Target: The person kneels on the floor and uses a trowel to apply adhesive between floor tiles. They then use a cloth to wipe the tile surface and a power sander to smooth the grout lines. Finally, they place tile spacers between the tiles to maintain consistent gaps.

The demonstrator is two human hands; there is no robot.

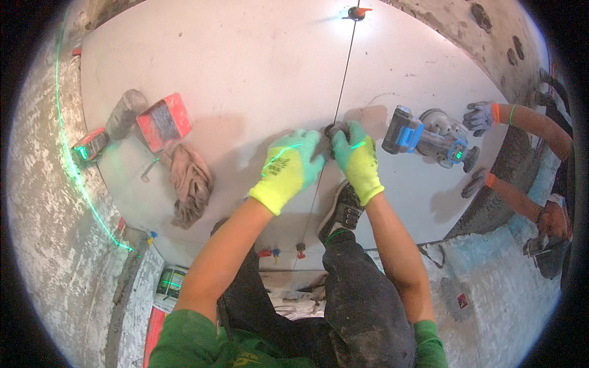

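Two large pale slabs (245, 92) meet at a thin dark seam (348, 67), with both my hands over it. My left hand (288, 164), in a yellow and green glove, rests just left of the seam, thumb apart from its bent fingers and nothing visible in them. My right hand (358, 158), gloved alike, has its fingers closed around a small dark knob (331, 132) on the seam; the fingers partly hide it. My shoe (345, 211) is on the slab below the right hand.
A blue and grey cordless tool (423, 138) lies right, near another person's gloved hand (481, 118). Left are a red box (164, 122), a crumpled cloth (189, 181) and a dusty tool (126, 113). A black and orange knob (356, 13) stands at the seam's far end.
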